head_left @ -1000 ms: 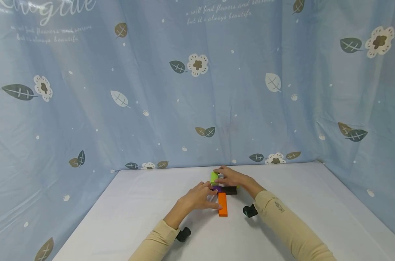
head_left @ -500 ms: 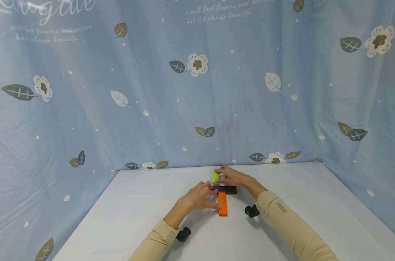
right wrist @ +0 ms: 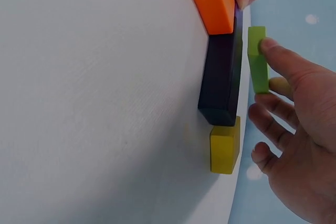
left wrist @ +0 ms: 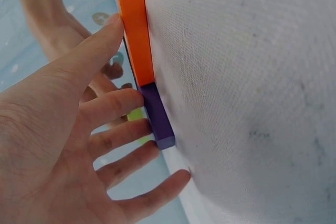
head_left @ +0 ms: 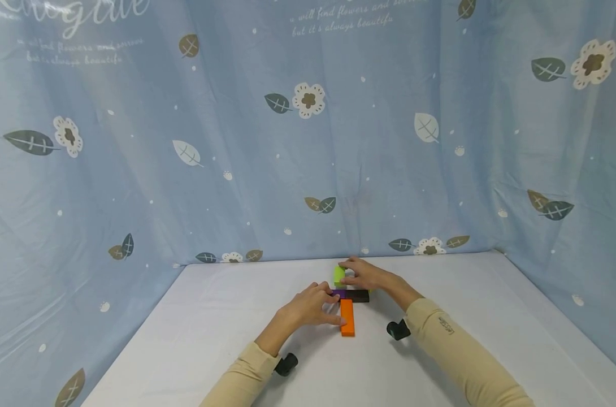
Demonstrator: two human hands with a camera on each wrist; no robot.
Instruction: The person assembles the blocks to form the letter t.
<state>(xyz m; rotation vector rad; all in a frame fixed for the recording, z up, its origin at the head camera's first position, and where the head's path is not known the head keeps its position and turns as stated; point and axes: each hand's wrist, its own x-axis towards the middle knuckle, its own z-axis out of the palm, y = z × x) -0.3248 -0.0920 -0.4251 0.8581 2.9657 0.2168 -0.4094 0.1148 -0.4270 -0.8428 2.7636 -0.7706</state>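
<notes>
My left hand (head_left: 308,308) lies beside the blocks, its fingers extended. In the left wrist view its thumb touches the orange block (left wrist: 135,32) and its fingertips rest against the purple block (left wrist: 157,115). With thumb and fingers, my right hand (head_left: 366,276) pinches a light green block (right wrist: 258,59) at the far side of the row. A dark block (right wrist: 219,80) meets the purple one end to end; the orange block juts from that row toward the person. Beyond the dark block's other end stands a yellow block (right wrist: 224,148), mostly hidden in the head view.
The white-covered table (head_left: 226,316) ends at a blue patterned curtain (head_left: 247,169) just behind the blocks. Each wrist carries a black camera; the left one (head_left: 286,365) and the right one (head_left: 398,330) hang close above the tabletop.
My right hand has shifted a little to the right, carrying the light green block along the back of the row. My left hand and the other blocks have stayed put.
</notes>
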